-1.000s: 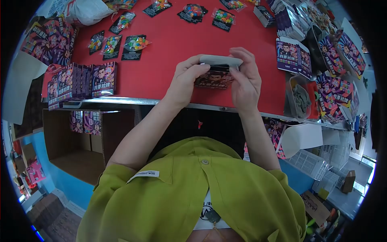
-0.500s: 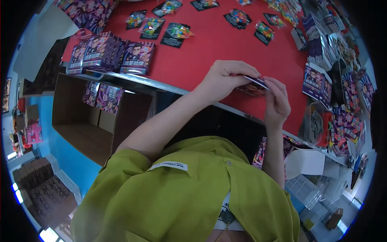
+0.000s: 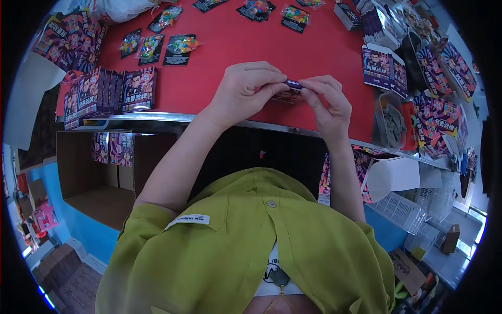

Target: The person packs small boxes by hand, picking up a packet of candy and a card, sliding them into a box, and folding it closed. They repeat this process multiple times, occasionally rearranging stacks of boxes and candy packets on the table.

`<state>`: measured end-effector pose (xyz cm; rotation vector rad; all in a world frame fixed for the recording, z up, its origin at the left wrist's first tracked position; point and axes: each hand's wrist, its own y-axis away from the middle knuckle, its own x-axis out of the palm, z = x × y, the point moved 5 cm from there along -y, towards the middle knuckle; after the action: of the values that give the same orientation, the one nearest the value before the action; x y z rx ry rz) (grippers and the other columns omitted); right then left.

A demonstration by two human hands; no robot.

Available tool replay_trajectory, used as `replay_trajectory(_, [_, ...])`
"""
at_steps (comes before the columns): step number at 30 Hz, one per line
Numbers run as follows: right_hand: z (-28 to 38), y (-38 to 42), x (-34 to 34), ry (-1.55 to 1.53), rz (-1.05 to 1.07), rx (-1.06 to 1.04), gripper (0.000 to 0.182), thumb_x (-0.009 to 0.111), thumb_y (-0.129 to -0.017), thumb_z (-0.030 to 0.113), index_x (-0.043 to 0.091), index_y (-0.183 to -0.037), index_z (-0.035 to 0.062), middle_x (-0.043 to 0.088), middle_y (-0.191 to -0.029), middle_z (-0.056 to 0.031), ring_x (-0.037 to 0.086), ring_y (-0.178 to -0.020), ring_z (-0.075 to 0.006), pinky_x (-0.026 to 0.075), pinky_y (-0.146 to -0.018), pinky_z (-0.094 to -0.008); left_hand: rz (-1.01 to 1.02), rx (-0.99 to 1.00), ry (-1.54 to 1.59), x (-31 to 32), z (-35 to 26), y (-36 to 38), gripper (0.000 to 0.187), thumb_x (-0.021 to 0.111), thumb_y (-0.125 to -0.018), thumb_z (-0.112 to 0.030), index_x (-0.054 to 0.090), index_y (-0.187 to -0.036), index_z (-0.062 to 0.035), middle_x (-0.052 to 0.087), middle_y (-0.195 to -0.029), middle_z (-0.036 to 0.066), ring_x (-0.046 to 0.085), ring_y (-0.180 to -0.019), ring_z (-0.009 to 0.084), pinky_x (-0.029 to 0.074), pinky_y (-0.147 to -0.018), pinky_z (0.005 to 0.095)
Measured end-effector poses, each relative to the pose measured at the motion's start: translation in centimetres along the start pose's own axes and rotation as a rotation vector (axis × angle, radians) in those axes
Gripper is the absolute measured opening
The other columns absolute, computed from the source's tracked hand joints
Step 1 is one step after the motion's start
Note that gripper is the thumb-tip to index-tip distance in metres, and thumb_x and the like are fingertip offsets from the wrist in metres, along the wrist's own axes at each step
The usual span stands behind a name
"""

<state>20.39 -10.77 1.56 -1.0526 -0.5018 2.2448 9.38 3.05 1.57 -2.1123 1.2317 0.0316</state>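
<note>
Since the earlier frame the small box (image 3: 291,90) has been turned so that only a thin purple edge is seen, and both hands have been drawn closer together over the near part of the red table (image 3: 314,57).

From the head camera, the left hand (image 3: 246,91) is seen curled, with its fingertips pinched on the left end of the small box. The right hand (image 3: 328,102) is pinched on the right end, so the two hands are clamped on the same item and nearly meet above it. The small box is held just above the table, close to its metal front edge (image 3: 157,118).

To the left, a row of printed boxes (image 3: 102,94) is stood upright near that edge. Beyond them, packets of coloured sweets (image 3: 151,47) are laid flat on the red surface. To the right, another printed carton (image 3: 383,70) is stood upright, and a grey tub (image 3: 389,123) is set beside it at the table's corner. Below the table on the left, an open cardboard box (image 3: 99,183) is seen with a few printed boxes inside. A green shirt (image 3: 246,246) fills the lower part of the view
</note>
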Motion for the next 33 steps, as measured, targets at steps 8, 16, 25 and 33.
replay_trajectory(8, [1.1,0.6,-0.1,0.169,-0.019,-0.155,0.014,0.066,-0.083,0.013,0.068,-0.096,0.0103,0.063,-0.091,-0.0009,0.057,-0.086,-0.0143,0.032,-0.084,-0.0289,-0.011,-0.122,0.251,0.2,0.7,0.7,0.008,0.069,-0.077,-0.002,0.067,-0.084,0.0021,0.066,-0.082,0.008,0.064,-0.078,0.0155,0.052,-0.069,0.0246])
replay_trajectory(16, [-0.2,1.0,0.6,-0.061,-0.086,0.052,0.014,0.066,-0.083,0.014,0.067,-0.096,0.0116,0.062,-0.094,-0.0009,0.055,-0.087,-0.0152,0.033,-0.084,-0.0293,0.003,-0.137,0.153,0.1,0.4,0.1,0.008,0.069,-0.078,-0.003,0.070,-0.086,-0.0006,0.067,-0.085,0.007,0.064,-0.079,0.0153,0.052,-0.072,0.0250])
replay_trajectory(25, [1.0,1.8,-0.2,0.304,-0.022,-0.173,0.032,0.069,-0.077,0.016,0.066,-0.108,0.0155,0.056,-0.098,-0.0021,0.054,-0.087,-0.0187,0.034,-0.083,-0.0343,0.064,0.233,-0.378,0.3,-1.0,1.5,0.044,0.075,-0.068,-0.010,0.060,-0.109,-0.0029,0.052,-0.123,0.015,0.049,-0.112,0.0369,0.045,-0.089,0.0438])
replay_trajectory(33, [-1.6,-0.2,-2.4,0.130,-0.027,0.045,0.040,0.063,-0.085,0.028,0.058,-0.117,0.0050,0.059,-0.108,-0.0104,0.055,-0.100,-0.0241,0.039,-0.087,-0.0370,-0.232,0.143,-0.763,5.3,-2.1,1.3,0.064,0.076,-0.066,-0.019,0.045,-0.114,0.0099,0.031,-0.129,0.029,0.033,-0.120,0.0467,0.036,-0.097,0.0510])
